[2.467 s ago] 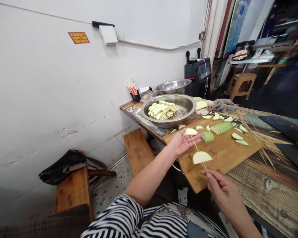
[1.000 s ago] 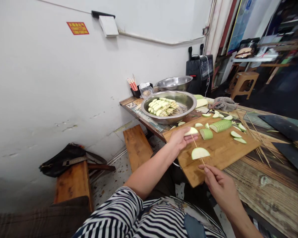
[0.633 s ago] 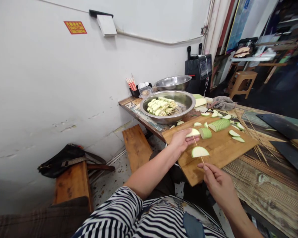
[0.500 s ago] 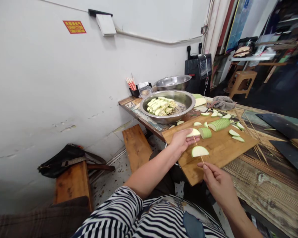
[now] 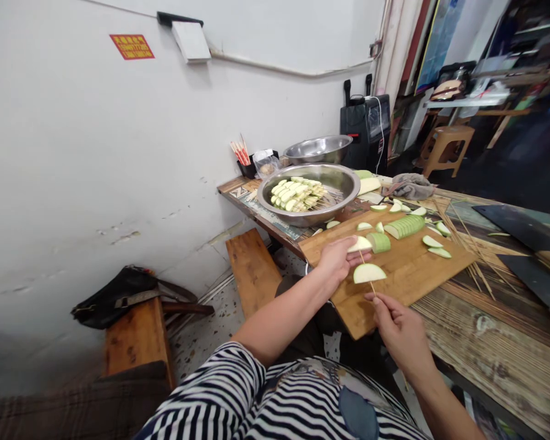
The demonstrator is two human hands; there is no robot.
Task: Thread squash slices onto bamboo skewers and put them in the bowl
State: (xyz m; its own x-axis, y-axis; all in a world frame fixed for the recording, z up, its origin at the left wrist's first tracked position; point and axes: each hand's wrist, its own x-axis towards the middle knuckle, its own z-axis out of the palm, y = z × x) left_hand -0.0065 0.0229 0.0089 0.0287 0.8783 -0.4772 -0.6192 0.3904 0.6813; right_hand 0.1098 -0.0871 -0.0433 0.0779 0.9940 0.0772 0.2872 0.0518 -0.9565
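Note:
My left hand is closed on a half-round zucchini slice with pale flesh and a green rim. Between the fingers of my right hand is the lower end of a thin bamboo skewer. A second half-round slice is threaded on that skewer, whose upper part reaches the slice in my left hand. How deep the tip sits there I cannot tell. Both hands are over the near part of a wooden cutting board. On it lie a cut row of slices, a shorter stack and several loose pieces.
Beyond the board, a steel basin contains many skewered slices; another basin is behind it. Loose skewers and dark flat blades lie to the right. A grey cloth rests at the back. A wooden bench stands left.
My right hand has moved slightly up and forward, bringing the slice on the skewer a little closer to the one in my left hand. The camera view has shifted slightly.

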